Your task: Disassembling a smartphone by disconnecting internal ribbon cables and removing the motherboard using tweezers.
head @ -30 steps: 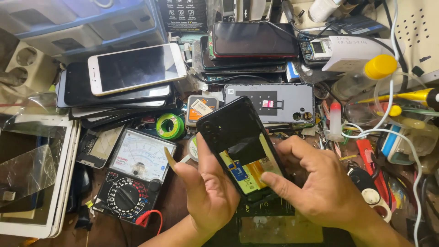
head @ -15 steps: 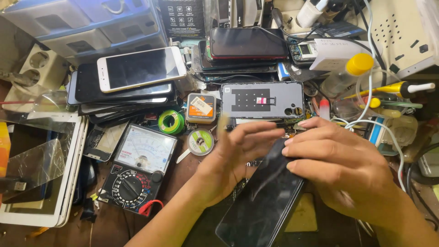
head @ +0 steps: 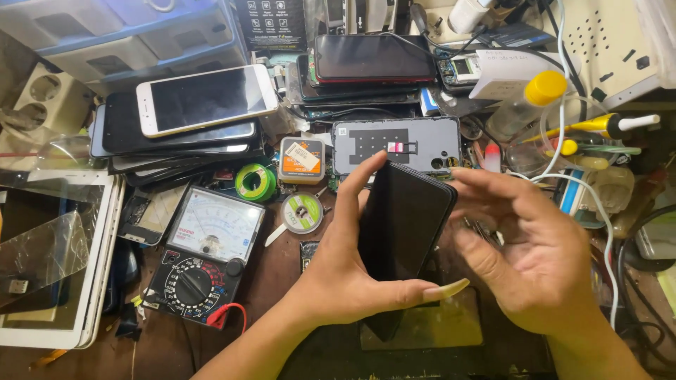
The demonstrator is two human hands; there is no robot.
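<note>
A black phone point(head: 403, 225) is held upright on its edge above a cluttered counter point(head: 274, 281), seen from overhead. The left hand point(head: 352, 274) is closed around the phone: the fingers are curled behind its left side and the thumb, with a long nail, is laid across the lower front edge. The phone's long axis is tilted from the lower left, near the wrist, up to the right, with the top corner pointed away from the body. The right hand point(head: 535, 253) is held just to the right of the phone, open and empty, its fingers spread and bent towards the phone's upper right edge; whether the fingertips are touching it cannot be told. The left hand is thus the nearer one, being already on the phone. Just behind the phone a grey phone back cover point(head: 394, 144) is laid flat. To the left a multimeter point(head: 204, 260) with a dial and red lead is seen, along with a green solder spool point(head: 257, 181) and a small orange-labelled tin point(head: 301, 160). Further left a stack of phones point(head: 183, 123) is topped by a white one. A bottle with a yellow cap point(head: 528, 105) is placed at the upper right.
</note>
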